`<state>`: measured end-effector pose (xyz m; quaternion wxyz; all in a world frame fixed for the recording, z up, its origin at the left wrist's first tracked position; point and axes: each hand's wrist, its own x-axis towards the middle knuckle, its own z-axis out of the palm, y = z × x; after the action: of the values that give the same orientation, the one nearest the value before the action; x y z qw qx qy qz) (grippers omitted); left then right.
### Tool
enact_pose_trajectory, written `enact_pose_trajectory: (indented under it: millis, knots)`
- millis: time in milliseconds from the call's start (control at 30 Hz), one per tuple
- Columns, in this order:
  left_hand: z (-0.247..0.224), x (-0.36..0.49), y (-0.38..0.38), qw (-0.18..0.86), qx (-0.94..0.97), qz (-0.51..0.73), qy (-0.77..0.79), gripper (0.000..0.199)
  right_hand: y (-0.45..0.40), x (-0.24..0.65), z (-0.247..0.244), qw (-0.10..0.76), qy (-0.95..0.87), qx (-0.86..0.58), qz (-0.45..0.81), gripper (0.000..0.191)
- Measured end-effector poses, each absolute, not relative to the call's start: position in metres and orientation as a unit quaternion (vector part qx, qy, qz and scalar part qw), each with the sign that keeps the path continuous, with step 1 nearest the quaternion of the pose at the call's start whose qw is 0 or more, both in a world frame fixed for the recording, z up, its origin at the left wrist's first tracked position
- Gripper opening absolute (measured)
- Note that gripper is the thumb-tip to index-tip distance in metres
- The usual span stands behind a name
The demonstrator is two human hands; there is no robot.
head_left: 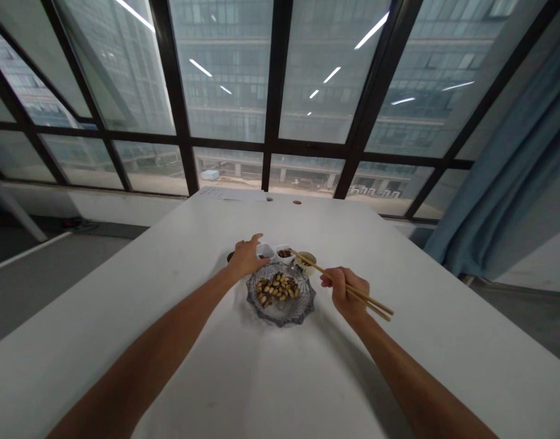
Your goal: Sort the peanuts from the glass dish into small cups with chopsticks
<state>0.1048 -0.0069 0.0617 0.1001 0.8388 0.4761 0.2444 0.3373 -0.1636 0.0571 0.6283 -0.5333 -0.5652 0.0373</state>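
Note:
My left hand (244, 258) is curved around the left side of a small white bowl (266, 250), thumb at the near side and fingers toward the far side. In my right hand (348, 289) is a pair of wooden chopsticks (323, 271). Their tips reach over a second small white bowl (284, 260) with dark bits inside. Beside it stands a pale cup (306, 267) with dark marks, partly behind the chopsticks. A clear, scalloped glass dish (280, 318) sits nearest me between my hands. It holds a pile of pale and dark striped seeds or nuts (280, 288).
A dark round thing (230, 256) shows partly behind my left hand. White paper (234, 194) lies at the far edge of the white table (207, 378), near two small round holes. Large windows rise beyond the table, and a blue curtain (499, 164) hangs at right.

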Motion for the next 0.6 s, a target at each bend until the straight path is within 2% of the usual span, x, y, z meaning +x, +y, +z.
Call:
enact_pose_trajectory:
  millis: [100,233,367,600]
  knots:
    - [0.059,0.1,-0.008,0.082,0.86,0.28,0.42,0.081,-0.161,0.332,0.058,0.556,-0.648,-0.519,-0.03,0.044]
    - [0.057,0.095,-0.01,0.068,0.865,0.304,0.393,0.079,-0.139,0.317,0.061,0.52,-0.7,-0.485,-0.062,0.045]
    - [0.055,0.094,-0.011,0.06,0.864,0.317,0.387,0.076,-0.118,0.307,0.066,0.471,-0.762,-0.443,-0.036,0.038]
    - [0.055,0.094,-0.009,0.052,0.868,0.293,0.398,0.073,-0.122,0.315,0.066,0.45,-0.767,-0.457,0.01,0.034]
